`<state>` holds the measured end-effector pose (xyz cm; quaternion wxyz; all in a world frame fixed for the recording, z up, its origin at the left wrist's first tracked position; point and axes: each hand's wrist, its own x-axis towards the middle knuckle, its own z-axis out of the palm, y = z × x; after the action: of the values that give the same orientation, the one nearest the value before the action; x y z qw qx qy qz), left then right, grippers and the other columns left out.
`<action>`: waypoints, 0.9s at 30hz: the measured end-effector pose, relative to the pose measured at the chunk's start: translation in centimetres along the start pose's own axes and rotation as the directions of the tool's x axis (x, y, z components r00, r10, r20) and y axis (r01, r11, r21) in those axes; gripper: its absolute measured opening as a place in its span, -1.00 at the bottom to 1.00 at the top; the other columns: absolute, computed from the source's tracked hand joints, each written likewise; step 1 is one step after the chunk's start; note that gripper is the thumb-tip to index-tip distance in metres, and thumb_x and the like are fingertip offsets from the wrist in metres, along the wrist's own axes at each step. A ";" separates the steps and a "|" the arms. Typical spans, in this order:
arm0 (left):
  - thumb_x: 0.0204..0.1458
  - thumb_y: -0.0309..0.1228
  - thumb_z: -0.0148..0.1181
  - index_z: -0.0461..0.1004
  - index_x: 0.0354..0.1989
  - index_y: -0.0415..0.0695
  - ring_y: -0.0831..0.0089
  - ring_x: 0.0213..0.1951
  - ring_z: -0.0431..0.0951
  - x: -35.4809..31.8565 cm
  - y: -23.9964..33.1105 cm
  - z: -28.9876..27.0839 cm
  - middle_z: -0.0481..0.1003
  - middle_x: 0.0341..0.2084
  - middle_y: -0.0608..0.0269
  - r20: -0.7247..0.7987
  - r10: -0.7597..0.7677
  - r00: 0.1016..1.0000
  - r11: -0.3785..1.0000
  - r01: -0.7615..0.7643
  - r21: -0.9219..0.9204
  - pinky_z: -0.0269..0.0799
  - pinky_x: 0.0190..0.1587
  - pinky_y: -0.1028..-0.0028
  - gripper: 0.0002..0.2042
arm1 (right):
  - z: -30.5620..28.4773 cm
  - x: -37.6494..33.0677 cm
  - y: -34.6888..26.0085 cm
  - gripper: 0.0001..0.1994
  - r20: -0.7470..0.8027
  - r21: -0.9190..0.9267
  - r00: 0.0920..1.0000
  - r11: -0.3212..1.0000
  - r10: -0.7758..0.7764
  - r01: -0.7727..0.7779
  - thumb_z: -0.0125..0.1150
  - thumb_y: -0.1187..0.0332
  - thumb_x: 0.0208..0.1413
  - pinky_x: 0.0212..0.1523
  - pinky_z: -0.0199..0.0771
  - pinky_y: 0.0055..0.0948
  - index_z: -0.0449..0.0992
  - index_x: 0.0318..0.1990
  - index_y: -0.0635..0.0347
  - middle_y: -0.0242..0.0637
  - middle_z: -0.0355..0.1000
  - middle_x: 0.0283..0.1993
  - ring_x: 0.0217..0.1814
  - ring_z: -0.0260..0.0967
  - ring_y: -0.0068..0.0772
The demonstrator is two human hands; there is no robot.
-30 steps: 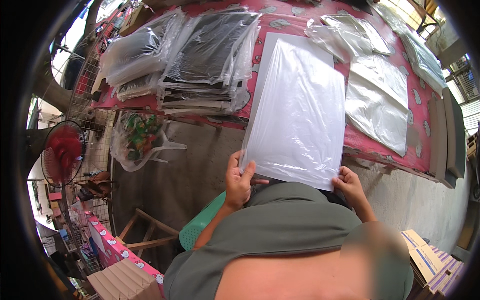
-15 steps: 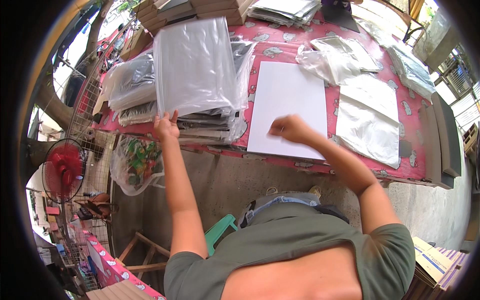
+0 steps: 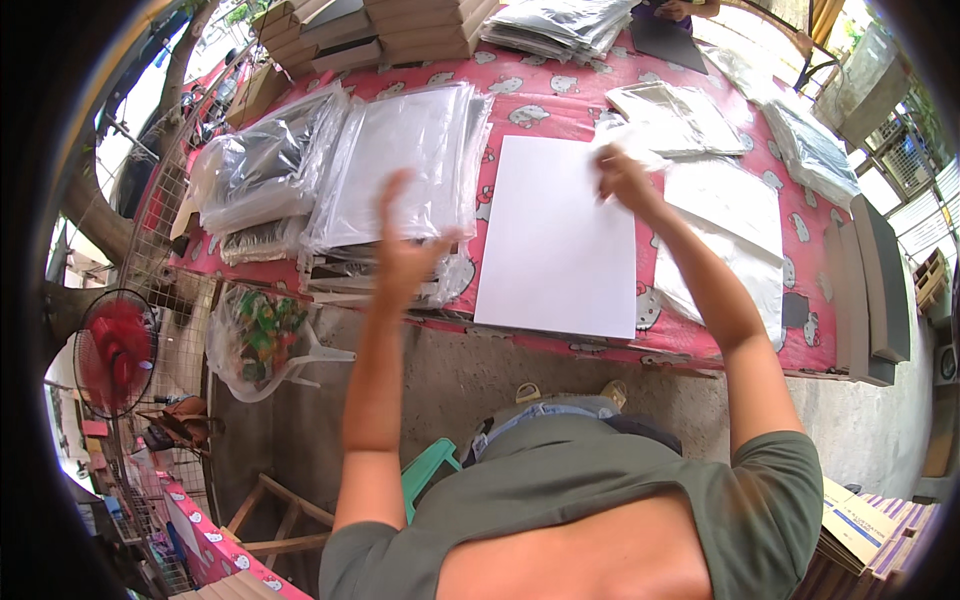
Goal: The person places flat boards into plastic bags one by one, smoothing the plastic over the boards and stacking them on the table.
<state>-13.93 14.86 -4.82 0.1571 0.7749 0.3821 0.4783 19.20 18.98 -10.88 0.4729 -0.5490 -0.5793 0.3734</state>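
Note:
My left hand (image 3: 405, 262), blurred, hovers over the near right part of a stack of clear plastic sleeves (image 3: 395, 150), thumb and fingers apart and nothing in them. My right hand (image 3: 622, 178) is at the far right edge of a large white sheet (image 3: 560, 240), its fingers bent and smeared by motion. Just beyond them is a crumpled clear plastic wrap (image 3: 645, 150); whether the fingers touch it cannot be made out. The white sheet lies flat at the table's near edge.
Plastic-wrapped dark packs (image 3: 265, 160) lie at the left, white plastic-covered packs (image 3: 725, 215) at the right. Dark boards (image 3: 880, 280) stand at the table's right end. A person's hand (image 3: 675, 10) shows at the far side. A red fan (image 3: 117, 350) stands left.
My left hand has let go of the clear sleeve, which now lies flat on the stack, and has moved right. My right hand has moved away from me and right, toward the crumpled wrap.

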 end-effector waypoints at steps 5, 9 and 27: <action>-0.20 -0.36 0.28 0.14 0.09 -0.15 0.41 -0.25 0.47 0.6 6.1 6.8 0.47 -0.34 0.22 0.275 -0.166 0.947 0.939 0.238 -0.250 0.36 -0.24 0.50 -0.37 | 2.9 -6.9 -16.1 -0.81 0.248 -0.042 0.968 0.998 -0.044 0.056 -0.02 0.28 0.08 -0.71 0.22 -0.60 0.36 -0.34 0.23 -0.46 0.26 -0.64 -0.72 0.16 -0.65; -0.03 -0.42 0.12 0.46 -0.25 -0.25 0.68 -0.43 0.43 2.2 5.2 5.6 0.48 -0.50 0.35 0.462 -0.273 0.844 0.579 0.528 -0.621 0.36 -0.37 0.66 -0.80 | -4.3 -5.7 -14.6 -0.58 0.044 0.129 0.994 0.987 -0.099 0.092 -0.19 -0.01 0.13 -0.64 0.24 -0.71 0.35 -0.32 0.22 -0.45 0.30 -0.55 -0.64 0.21 -0.68; -0.14 -0.51 0.21 0.34 -0.13 -0.21 0.68 -0.49 0.42 2.5 4.5 -0.1 0.45 -0.49 0.32 0.421 -0.311 0.852 0.331 0.512 -0.792 0.34 -0.53 0.70 -0.66 | -15.0 -11.9 -10.1 -0.84 -0.129 0.344 0.992 0.938 0.003 0.042 0.08 0.36 0.02 -0.52 0.33 -0.62 0.45 -0.29 0.25 -0.42 0.40 -0.45 -0.51 0.30 -0.62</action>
<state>-11.37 13.76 -0.43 0.6883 0.4953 0.2429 0.4711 30.14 4.70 1.16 0.6016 -0.4743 -0.4788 0.4289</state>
